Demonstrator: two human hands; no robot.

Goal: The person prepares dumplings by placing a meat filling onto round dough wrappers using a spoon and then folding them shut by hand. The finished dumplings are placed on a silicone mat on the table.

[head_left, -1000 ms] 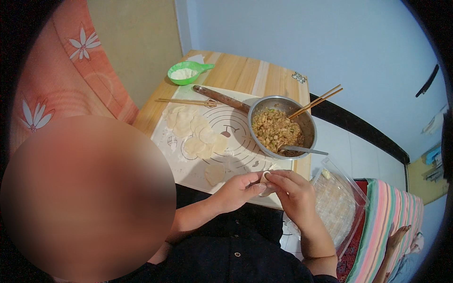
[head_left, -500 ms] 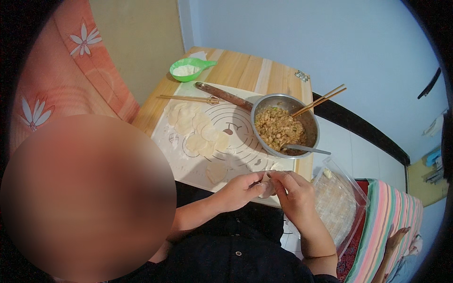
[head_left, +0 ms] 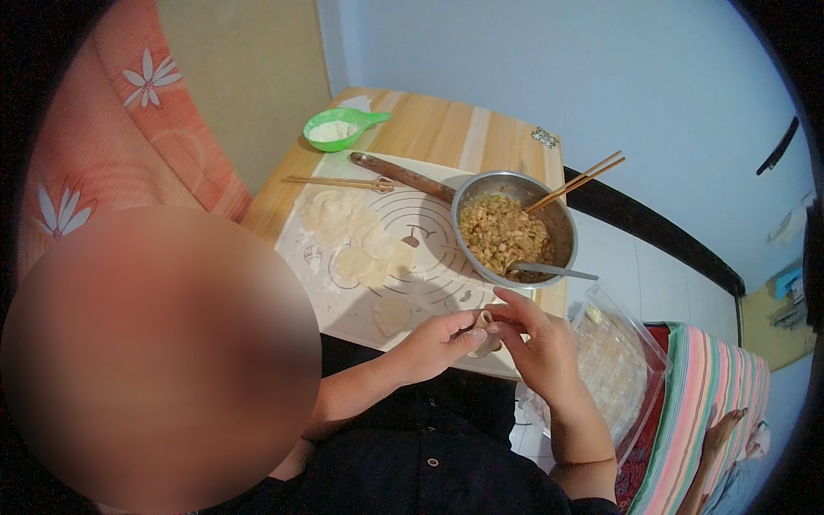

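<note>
Dough piece (head_left: 486, 346): up in front of the body at the near edge of the worktop (head_left: 429, 120), between both hands, edge curled at top. Left hand (head_left: 438, 345) is closed in, thumb and fingers gripping it. Right hand (head_left: 546, 350) is part-open, one finger raised clear, other fingertips at the dough's right side; can't tell if they're pinching.

Handling, my read: light, soft, floppy, no stiffness. Probably tears or thins if pulled; a bit tacky unless floured. Best hold: fingertip pads on the rim, body cradled from below, no squeezing the middle. Whether there's filling inside is hidden by the fingers.

Labels: no brand I can make out. Mat (head_left: 330, 296) has printed rings and small dark motifs; worktop's far right corner has a black-and-white mark (head_left: 543, 137), too small to read. Steel bowl (head_left: 564, 236): no label visible.
</note>
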